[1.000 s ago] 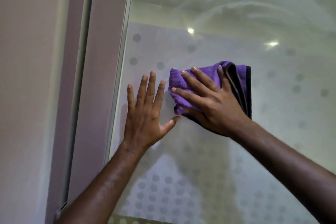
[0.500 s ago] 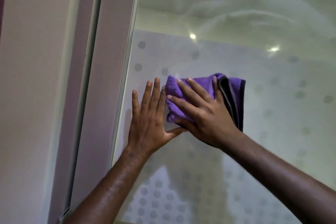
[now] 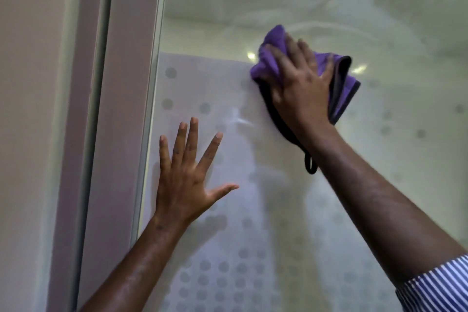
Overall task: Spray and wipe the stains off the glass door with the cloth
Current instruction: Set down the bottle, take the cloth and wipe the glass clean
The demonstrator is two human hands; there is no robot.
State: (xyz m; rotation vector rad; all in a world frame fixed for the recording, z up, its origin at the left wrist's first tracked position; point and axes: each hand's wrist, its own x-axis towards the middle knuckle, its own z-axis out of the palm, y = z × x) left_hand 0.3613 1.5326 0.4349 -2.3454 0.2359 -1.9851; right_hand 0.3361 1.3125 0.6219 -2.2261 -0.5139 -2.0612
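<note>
The glass door (image 3: pixel 395 149) fills most of the view, with a frosted band of grey dots and curved wipe streaks higher up. My right hand (image 3: pixel 301 88) presses a folded purple cloth (image 3: pixel 342 83) with a dark edge flat against the glass, at the top border of the frosted band. A small black loop hangs from the cloth below my wrist. My left hand (image 3: pixel 187 177) lies flat on the glass, lower and to the left, fingers spread, holding nothing. No spray bottle is in view.
The door's left edge (image 3: pixel 152 109) meets a pale frame (image 3: pixel 101 109) and a wall on the left. Ceiling lights reflect in the upper glass. A striped sleeve (image 3: pixel 440 286) shows at the bottom right.
My right hand has swept the cloth up and to the right, away from my left hand. My left hand has stayed flat on the glass, its fingers now spread wider.
</note>
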